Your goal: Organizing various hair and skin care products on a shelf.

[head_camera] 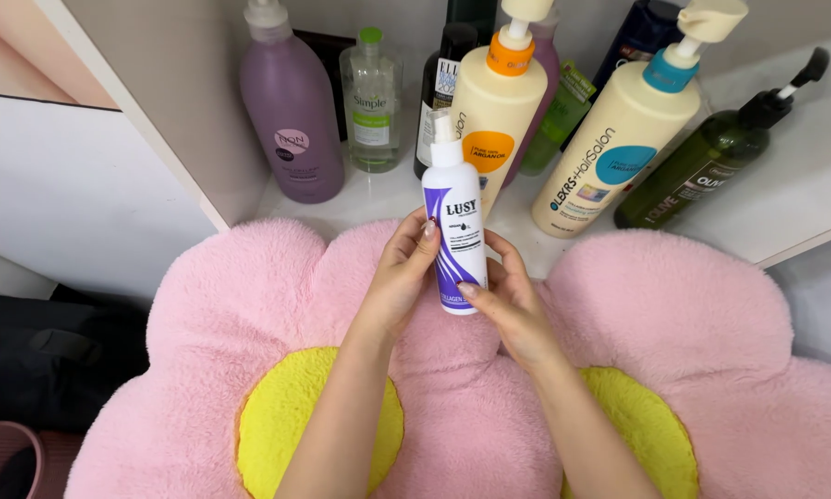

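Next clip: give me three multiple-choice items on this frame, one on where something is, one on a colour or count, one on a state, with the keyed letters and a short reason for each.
1. Where is the white and purple spray bottle?
A. Lying on the shelf
B. Held above the pink flower cushion
C. On the floor

2. What colour is the collar under the pump of the cream bottle on the right?
A. Teal
B. Red
C. Black

3. How is the spray bottle held?
A. By the left hand alone
B. By the right hand alone
C. Upright between both hands

Key: 1 B, cushion lies beneath it; 2 A, a teal ring sits below the pump; 3 C, fingers of both hands touch its sides.
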